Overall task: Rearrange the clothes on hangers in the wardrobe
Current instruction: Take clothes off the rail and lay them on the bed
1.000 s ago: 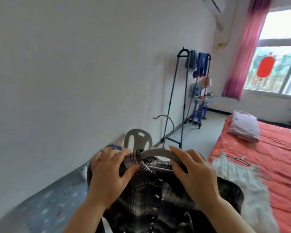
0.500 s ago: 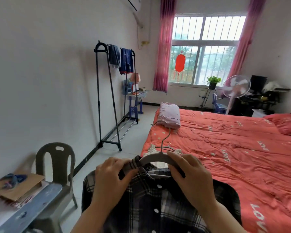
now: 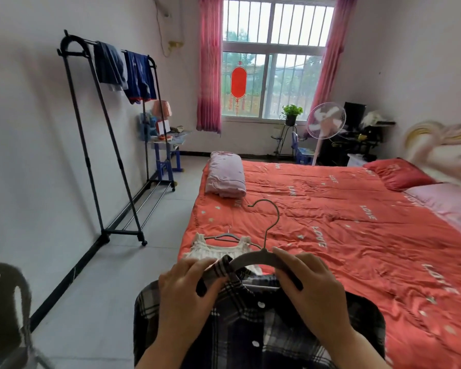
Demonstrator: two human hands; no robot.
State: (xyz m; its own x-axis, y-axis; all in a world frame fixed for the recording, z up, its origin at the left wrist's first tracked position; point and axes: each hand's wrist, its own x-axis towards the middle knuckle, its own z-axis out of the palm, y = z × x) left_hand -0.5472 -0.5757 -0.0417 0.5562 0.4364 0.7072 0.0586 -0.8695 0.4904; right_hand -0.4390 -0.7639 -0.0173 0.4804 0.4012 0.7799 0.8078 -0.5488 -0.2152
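- Bedroom, white walls; bed (image 3: 357, 235) with red cover fills the right side.
- Black clothes rack (image 3: 91, 145) along left wall, two blue garments (image 3: 136, 75) draped over its top rail.
- Plaid shirt (image 3: 250, 328) held up before the bed's near-left corner, on grey hanger (image 3: 261, 258).
- White top (image 3: 218, 249), on its own hanger, lies at that same corner.
- Left hand (image 3: 181, 296) pinches shirt collar against hanger's left arm.
- Right hand (image 3: 312, 294) grips hanger's right arm.

The red-quilted bed (image 3: 330, 222) carries a folded pink blanket (image 3: 225, 177) far left, a white top (image 3: 218, 250) on its hanger (image 3: 224, 237) near left, and a red pillow (image 3: 397, 174) and pink pillow (image 3: 447, 206) far right.
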